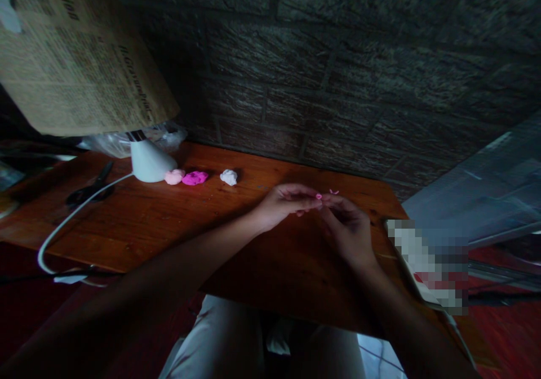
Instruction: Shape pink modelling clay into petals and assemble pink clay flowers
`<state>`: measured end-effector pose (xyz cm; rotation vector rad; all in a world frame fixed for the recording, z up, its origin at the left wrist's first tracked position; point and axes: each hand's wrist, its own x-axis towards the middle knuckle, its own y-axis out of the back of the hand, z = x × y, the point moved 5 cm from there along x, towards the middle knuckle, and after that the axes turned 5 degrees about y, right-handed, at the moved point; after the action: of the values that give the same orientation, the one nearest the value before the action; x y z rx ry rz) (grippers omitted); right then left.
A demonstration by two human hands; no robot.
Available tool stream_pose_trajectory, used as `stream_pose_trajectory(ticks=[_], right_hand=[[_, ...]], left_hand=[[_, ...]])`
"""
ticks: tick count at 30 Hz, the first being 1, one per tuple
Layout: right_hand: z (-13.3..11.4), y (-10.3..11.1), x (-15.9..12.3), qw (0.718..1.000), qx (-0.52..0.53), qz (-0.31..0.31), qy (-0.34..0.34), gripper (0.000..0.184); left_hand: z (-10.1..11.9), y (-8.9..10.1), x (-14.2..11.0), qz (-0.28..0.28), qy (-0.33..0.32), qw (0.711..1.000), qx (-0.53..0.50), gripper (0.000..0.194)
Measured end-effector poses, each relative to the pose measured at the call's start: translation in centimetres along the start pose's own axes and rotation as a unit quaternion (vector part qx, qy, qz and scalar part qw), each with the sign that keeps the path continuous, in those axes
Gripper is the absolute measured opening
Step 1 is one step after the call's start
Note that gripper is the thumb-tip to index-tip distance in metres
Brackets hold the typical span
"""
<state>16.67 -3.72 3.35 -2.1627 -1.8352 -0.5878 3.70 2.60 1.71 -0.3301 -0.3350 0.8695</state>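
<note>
Under dim light, a small pink piece [319,197] is observed at the fingertips of both hands, raised over the right half of the counter [169,213]. By the left hand [291,200] it is pinched between thumb and forefinger, the other fingers being curled. The right hand [347,227] is half curled, its thumb and forefinger brought to the same piece; whether it is gripped by them cannot be told. The underside of the piece is covered by fingers. A second pink scrap [333,192] is seen just beyond the right forefinger; its support cannot be determined.

An object [435,272] at the counter's right edge is obscured by pixelation and cannot be identified. The lamp's newsprint shade [93,58] is cut off at the upper left.

A clear plastic bag [171,134] is partly hidden behind the white lamp base [150,162]; its contents cannot be made out.

Beside the base a pale pink lump [174,176] is found, touched by a magenta lump [195,178]; a white lump [229,177] is set apart to their right. Dark scissors [96,184] are crossed by the white lamp cable [46,241] at the handles. The far side is bounded by a dark brick-patterned wall [296,75].
</note>
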Motion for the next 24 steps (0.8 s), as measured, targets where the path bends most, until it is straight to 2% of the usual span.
stream_pose_trajectory(ticks=[4, 9, 14, 20, 24], right_hand=[[-0.1, 0.0, 0.0, 1.000, 0.012, 0.002, 0.011, 0.016], [-0.4, 0.3, 0.1, 1.000, -0.004, 0.021, 0.023, 0.014], [-0.7, 0.4, 0.1, 0.997, -0.041, 0.026, 0.051, 0.016], [-1.0, 0.5, 0.0, 0.994, -0.068, 0.041, 0.072, 0.013], [-1.1, 0.3, -0.1, 0.995, -0.069, 0.026, 0.065, 0.011]], left_hand=[[-0.1, 0.1, 0.0, -0.001, 0.008, 1.000, -0.001, 0.033], [-0.1, 0.5, 0.1, 0.010, 0.019, 1.000, 0.003, 0.043], [0.3, 0.5, 0.0, 0.022, 0.002, 0.999, 0.036, 0.034], [0.6, 0.1, -0.4, 0.026, 0.011, 0.998, 0.049, 0.037], [0.4, 0.2, -0.3, 0.029, 0.008, 0.998, 0.057, 0.037]])
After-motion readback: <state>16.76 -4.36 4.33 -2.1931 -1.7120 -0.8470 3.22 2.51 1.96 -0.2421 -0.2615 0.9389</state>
